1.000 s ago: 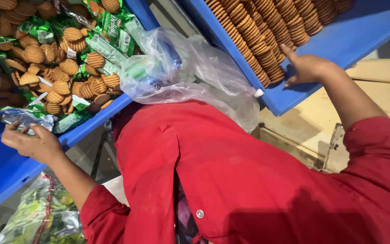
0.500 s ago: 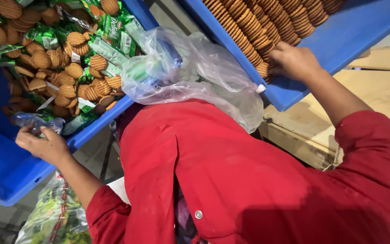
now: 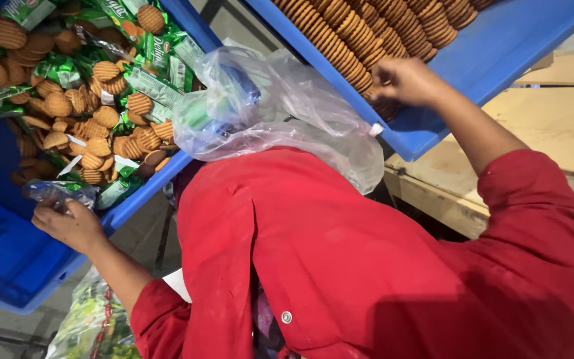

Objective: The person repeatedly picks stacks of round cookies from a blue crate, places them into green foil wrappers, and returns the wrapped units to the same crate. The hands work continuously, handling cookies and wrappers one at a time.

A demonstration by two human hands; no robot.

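A: Biggest first — two blue crates. The left crate [image 3: 8, 252] holds loose round biscuits and torn green wrappers; the right crate [image 3: 499, 53] holds biscuits stacked on edge in rows [image 3: 340, 33].

B: Hands?

A: Right hand [image 3: 406, 80] curled over the near row end, fingers closed on biscuits. Left hand [image 3: 68, 223] pinches a crinkled clear wrapper [image 3: 61, 193] at the crate's front.

B: Handling?

A: Likely light, brittle; grip the stack by both ends. The wrapper's limp, slippery.
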